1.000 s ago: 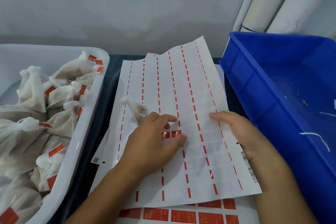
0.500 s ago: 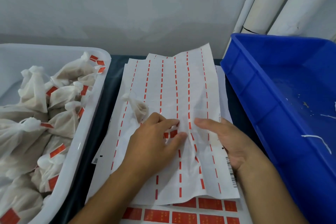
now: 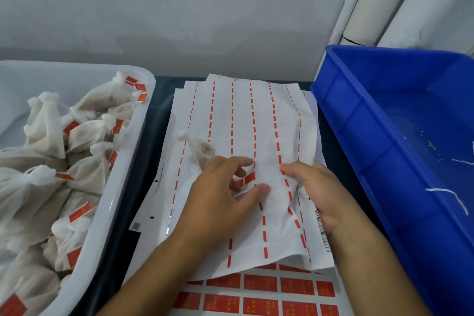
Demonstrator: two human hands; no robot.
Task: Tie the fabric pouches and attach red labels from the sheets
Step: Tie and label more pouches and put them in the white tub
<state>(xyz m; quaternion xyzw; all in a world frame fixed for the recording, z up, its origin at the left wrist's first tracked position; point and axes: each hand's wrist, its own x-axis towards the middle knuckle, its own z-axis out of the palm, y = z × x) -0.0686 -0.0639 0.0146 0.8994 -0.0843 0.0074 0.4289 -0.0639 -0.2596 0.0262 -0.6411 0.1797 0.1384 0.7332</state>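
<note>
A used label sheet, white with red dashed lines, lies in the middle on a stack of sheets. Two red labels remain on it. My left hand rests on the sheet with thumb and fingers around those labels. My right hand pinches and bunches the sheet's right part, which is creased. A tied fabric pouch lies on the sheet just above my left hand. A full sheet of red labels shows beneath, at the near edge.
A white tub on the left holds several tied pouches with red labels. A blue bin on the right holds only thread scraps. A grey wall and white pipes stand behind.
My right hand slid left across the sheet toward my left hand, bunching and creasing the paper. The left hand stayed at the two red labels.
</note>
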